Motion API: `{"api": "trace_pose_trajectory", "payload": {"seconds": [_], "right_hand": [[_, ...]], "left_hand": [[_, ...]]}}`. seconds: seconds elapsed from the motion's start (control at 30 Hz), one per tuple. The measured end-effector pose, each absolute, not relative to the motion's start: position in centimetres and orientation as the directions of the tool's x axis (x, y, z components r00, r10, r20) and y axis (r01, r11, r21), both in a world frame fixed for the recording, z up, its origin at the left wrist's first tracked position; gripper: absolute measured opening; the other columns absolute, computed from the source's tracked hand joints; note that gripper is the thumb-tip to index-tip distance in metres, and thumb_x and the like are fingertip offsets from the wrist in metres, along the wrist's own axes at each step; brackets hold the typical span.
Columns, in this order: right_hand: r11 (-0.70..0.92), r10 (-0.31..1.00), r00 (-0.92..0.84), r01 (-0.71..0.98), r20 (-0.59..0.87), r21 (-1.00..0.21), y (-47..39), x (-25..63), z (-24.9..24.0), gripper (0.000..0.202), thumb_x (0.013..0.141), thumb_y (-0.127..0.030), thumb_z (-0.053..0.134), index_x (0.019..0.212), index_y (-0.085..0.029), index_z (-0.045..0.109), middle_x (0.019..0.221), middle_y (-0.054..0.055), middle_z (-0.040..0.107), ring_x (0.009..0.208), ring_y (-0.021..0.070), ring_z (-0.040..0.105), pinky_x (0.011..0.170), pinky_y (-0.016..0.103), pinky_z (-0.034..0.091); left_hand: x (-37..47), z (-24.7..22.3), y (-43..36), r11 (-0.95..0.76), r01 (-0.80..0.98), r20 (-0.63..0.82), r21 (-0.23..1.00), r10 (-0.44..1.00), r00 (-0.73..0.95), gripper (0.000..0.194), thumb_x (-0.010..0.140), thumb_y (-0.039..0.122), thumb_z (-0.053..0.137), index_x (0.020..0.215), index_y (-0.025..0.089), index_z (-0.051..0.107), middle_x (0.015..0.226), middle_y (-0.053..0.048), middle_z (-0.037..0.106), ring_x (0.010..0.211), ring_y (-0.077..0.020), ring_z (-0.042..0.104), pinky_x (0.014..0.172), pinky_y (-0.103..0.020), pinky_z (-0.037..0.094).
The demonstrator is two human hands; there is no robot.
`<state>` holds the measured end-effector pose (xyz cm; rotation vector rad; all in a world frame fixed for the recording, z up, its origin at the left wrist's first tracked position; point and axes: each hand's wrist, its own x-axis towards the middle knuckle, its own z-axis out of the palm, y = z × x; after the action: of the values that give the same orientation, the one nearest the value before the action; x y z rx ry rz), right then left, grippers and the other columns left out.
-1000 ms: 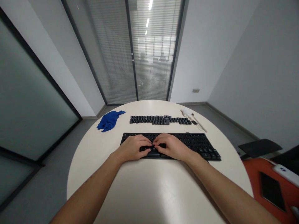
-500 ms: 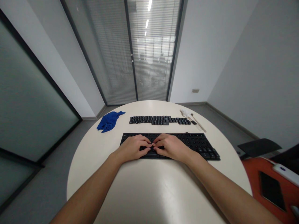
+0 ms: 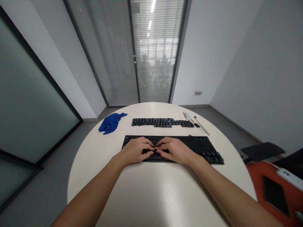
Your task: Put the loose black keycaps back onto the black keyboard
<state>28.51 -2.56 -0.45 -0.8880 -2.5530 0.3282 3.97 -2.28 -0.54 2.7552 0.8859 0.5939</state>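
Black keyboard (image 3: 196, 145) at the dial's centre, loose keys (image 3: 151, 123) in rows at 12 o'clock

The forearms (image 3: 101, 181) come in from 7 and 5 o'clock over a pale round table (image 3: 142, 198). At 4 o'clock, off the table, a phone (image 3: 276, 194) and a white power strip (image 3: 291, 179) lie on a red surface (image 3: 257, 171); the strip's small dark mark is too tiny to read.

The left hand (image 3: 136, 149) and right hand (image 3: 175, 150) come together over the keyboard's near middle, fingers curled, thumb and forefinger tips drawn close. Whether they pinch a key I cannot tell; working this close probably gives finer control. The keyboard lies flat and roughly square to the person, likely for even reach, and many of its keys seem missing.

Farther off, the loose keys sit much like a keyboard's layout, presumably to keep their order; no letters or brand can be read. At 10 o'clock a blue cloth (image 3: 110, 123) lies crumpled; at 2, a thin stick (image 3: 202, 126), a small black piece (image 3: 196, 125) and a crumpled white thing (image 3: 188, 116), all perhaps set aside for elbow room. Beyond stands a glass wall (image 3: 113, 56) with blinds (image 3: 158, 78).
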Motion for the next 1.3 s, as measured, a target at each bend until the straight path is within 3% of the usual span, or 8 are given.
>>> {"api": "trace_pose_trajectory", "payload": {"seconds": [0.13,0.27,0.43,0.6,0.83,1.1,1.3], "right_hand": [[0.769,0.634,-0.706,0.536,0.315,-0.347,-2.1,28.7,-0.4,0.023,0.099,-0.027,0.055,0.104,-0.021,0.077,0.106,0.006,0.076,0.098,0.0202,0.069,0.090,0.032,0.052],[0.701,0.710,-0.600,0.653,0.369,-0.288,-0.7,29.0,-0.1,0.020,0.097,-0.024,0.057,0.098,-0.021,0.076,0.096,0.006,0.077,0.094,0.0225,0.067,0.089,0.035,0.050],[0.553,0.800,-0.473,0.820,0.370,-0.146,2.1,29.0,0.5,0.015,0.092,-0.019,0.061,0.098,-0.019,0.075,0.102,0.007,0.074,0.096,0.0252,0.063,0.090,0.038,0.047],[0.458,0.833,-0.435,0.889,0.341,0.015,4.6,27.3,0.9,0.020,0.090,-0.025,0.066,0.108,-0.020,0.073,0.113,0.010,0.069,0.108,0.0292,0.057,0.090,0.039,0.042],[0.427,0.821,-0.466,0.885,0.329,0.187,7.1,24.8,0.3,0.024,0.088,-0.027,0.067,0.109,-0.017,0.069,0.114,0.015,0.066,0.110,0.0315,0.054,0.091,0.041,0.037],[0.434,0.802,-0.496,0.867,0.334,0.244,8.0,24.8,-0.9,0.015,0.092,-0.022,0.061,0.102,-0.017,0.071,0.111,0.014,0.067,0.107,0.0296,0.055,0.092,0.041,0.032],[0.478,0.762,-0.555,0.830,0.334,0.288,8.1,24.7,-1.1,0.022,0.098,-0.016,0.049,0.096,-0.013,0.071,0.103,0.015,0.071,0.102,0.0278,0.056,0.091,0.041,0.029]], "left_hand": [[3.9,-0.5,-2.3,-0.802,0.517,0.322,0.301,0.595,0.736,0.022,0.094,0.029,0.062,0.113,0.023,0.072,0.113,-0.004,0.072,0.107,-0.0207,0.065,0.095,-0.033,0.051],[3.8,-0.4,-2.2,-0.800,0.521,0.308,0.296,0.596,0.741,0.021,0.093,0.028,0.064,0.111,0.022,0.071,0.113,-0.004,0.072,0.107,-0.0213,0.065,0.095,-0.034,0.052],[3.8,-0.3,-2.2,-0.797,0.526,0.290,0.296,0.600,0.746,0.023,0.093,0.030,0.064,0.113,0.023,0.072,0.116,-0.003,0.071,0.107,-0.0215,0.065,0.094,-0.035,0.052],[3.8,-0.2,-2.3,-0.796,0.525,0.290,0.300,0.600,0.745,0.023,0.092,0.031,0.064,0.112,0.022,0.072,0.115,-0.004,0.071,0.106,-0.0217,0.065,0.094,-0.036,0.052],[3.7,-0.4,-2.2,-0.804,0.512,0.297,0.303,0.590,0.751,0.023,0.093,0.030,0.063,0.112,0.022,0.072,0.115,-0.004,0.071,0.106,-0.0218,0.064,0.093,-0.036,0.052],[3.6,-0.5,-2.1,-0.804,0.515,0.291,0.298,0.590,0.753,0.024,0.093,0.031,0.062,0.113,0.021,0.071,0.115,-0.004,0.071,0.105,-0.0221,0.064,0.093,-0.037,0.053],[3.6,-0.4,-2.2,-0.809,0.506,0.306,0.298,0.583,0.753,0.023,0.093,0.030,0.062,0.112,0.022,0.072,0.119,-0.004,0.070,0.108,-0.0223,0.063,0.095,-0.037,0.052]]}}
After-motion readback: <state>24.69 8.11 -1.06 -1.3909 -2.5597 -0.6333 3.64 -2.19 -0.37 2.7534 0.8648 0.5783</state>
